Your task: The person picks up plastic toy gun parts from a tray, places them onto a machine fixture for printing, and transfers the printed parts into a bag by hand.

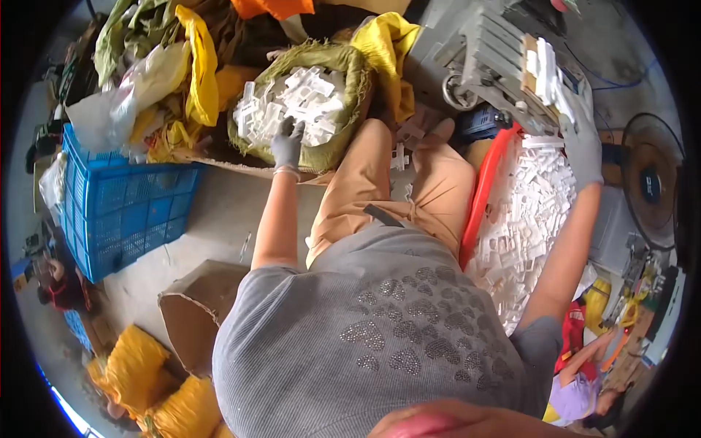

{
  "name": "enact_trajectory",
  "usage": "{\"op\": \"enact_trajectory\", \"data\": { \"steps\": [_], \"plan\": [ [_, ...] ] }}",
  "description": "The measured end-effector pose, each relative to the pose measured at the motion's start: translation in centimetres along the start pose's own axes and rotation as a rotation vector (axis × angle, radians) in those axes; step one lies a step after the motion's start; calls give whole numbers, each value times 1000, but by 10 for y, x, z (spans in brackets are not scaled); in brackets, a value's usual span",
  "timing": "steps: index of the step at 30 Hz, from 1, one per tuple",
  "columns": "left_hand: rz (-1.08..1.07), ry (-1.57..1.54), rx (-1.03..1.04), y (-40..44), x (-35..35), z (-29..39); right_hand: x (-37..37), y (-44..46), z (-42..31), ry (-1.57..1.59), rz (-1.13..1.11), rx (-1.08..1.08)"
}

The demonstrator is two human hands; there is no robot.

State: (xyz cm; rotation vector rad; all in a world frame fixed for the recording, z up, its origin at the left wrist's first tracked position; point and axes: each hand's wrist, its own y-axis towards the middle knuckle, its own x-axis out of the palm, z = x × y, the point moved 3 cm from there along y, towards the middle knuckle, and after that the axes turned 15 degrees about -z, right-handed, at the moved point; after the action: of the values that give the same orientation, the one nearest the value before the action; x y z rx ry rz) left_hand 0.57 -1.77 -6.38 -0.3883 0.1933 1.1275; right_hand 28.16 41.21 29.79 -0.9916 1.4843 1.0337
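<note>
The white pieces [544,69] at the right edge of the grey metal machine [496,62] lie forward of the right hand [583,142] and slightly toward the left, so the right hand is clearly the nearer one. Their long axis follows this edge, running from its far end to its near end, with the near end inclined a little to the right. The gloved right hand comes from the near side, along the outer side of the pieces, with its fingers extended and rather close together; its fingertips are at the pieces, but I cannot tell if they grip one or only touch. The left hand [287,150], also gloved, is well apart from there, on the other side of the trousers [358,164]. It reaches over the near rim of the green sack [356,95], with its fingers pointing forward and moderately spread. The fingertips are at the near part of the heap of white plastic parts [310,95], whose pieces lie in many directions and share no axis; whether a part is held, I cannot tell. A second pile of small white parts [529,212] lies inside the red tub [478,201], whose left edge is beside the right thigh, and the right forearm passes above its right side.
</note>
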Motion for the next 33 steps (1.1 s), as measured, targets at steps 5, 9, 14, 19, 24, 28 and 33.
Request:
{"op": "enact_trajectory", "data": {
  "steps": [5, 9, 14, 19, 24, 28, 33],
  "plan": [
    [118, 363, -190, 15, -39, -35, -1, -53, -5, 99, 253, 357],
    [144, 552, -234, 43, -91, -55, 55, -129, -12, 274, 282, 537],
    [23, 719, -226, 93, -114, -81, 152, -169, -77, 412, -350, 483],
    [22, 819, -176, 132, -126, -97, 184, -169, -114, 373, -566, 336],
    [-1, 745, -255, 167, -142, -99, 201, -168, -112, 342, -672, 322],
    [0, 690, -376, 188, -139, -120, 212, -160, -112, 404, -722, 344],
    [-61, 710, -410, 186, -125, -114, 222, -153, -115, 425, -740, 352]
  ]
}}
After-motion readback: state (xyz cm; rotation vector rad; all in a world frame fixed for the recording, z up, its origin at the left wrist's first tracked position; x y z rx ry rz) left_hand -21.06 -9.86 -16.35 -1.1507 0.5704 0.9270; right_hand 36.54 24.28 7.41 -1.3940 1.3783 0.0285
